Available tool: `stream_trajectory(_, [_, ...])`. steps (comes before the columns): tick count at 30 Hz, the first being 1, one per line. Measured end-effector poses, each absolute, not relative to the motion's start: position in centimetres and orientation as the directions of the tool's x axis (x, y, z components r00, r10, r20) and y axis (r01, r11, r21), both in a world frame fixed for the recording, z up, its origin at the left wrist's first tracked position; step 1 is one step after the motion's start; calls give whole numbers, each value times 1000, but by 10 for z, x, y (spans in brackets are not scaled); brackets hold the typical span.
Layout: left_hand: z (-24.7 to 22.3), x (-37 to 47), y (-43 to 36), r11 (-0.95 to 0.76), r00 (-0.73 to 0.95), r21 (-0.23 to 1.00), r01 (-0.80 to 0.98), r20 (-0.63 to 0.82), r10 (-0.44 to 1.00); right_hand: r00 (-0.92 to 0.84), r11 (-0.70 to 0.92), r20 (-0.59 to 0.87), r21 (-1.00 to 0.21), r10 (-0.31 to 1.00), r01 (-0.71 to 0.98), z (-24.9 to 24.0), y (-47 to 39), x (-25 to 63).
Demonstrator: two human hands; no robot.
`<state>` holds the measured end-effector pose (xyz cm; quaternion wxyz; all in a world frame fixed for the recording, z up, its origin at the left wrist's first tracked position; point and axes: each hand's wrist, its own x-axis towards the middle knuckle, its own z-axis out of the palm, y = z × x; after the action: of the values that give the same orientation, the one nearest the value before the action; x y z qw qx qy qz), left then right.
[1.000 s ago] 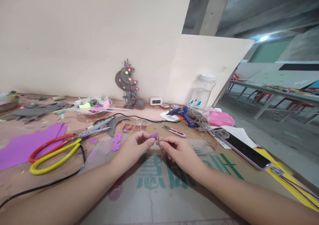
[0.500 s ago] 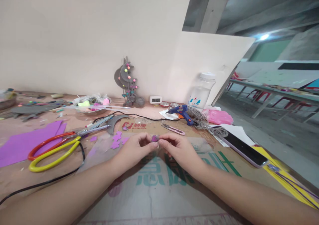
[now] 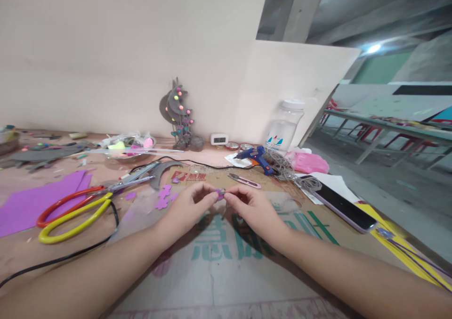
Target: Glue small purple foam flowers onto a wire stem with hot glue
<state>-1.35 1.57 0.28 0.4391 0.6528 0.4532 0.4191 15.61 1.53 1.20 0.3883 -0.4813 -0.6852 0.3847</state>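
Observation:
Between my two hands, over the printed cardboard, is a small purple and grey piece; its exact kind is too small to make out. My left hand pinches it from the left with thumb and forefinger. From the right, the thumb and fingertips of my right hand close on its other side. Just left of my left hand lie purple flower-shaped cutouts. Pink thread snips rest beyond my right hand.
Scissors with red and yellow handles lie left beside purple sheets. Behind are a grey crescent, a moon ornament, a small clock, a blue glue gun and a bottle. A phone lies right.
My left thumb has moved up against the small purple piece, and the piece shows at a different angle. The whole view has shifted slightly; the things on the table stay put.

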Motion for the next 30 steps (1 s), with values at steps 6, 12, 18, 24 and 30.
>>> stream_trajectory(6, [0,-14,15,-224,234,937,267,162,959,-254,290,200,-872,947,396,15,12,155])
stream_trajectory(12, [-2,-15,16,-219,221,935,280,159,962,-267,297,204,-878,942,376,14,13,156])
stream_trajectory(18, [-2,-15,16,-208,293,958,194,146,945,-250,283,208,-906,946,316,8,17,160])
stream_trajectory(24, [-7,-16,16,-211,333,969,130,157,930,-342,331,219,-889,914,317,7,11,159])
stream_trajectory(30, [-4,-15,15,-205,387,968,148,134,912,-394,320,190,-900,899,295,5,7,157])
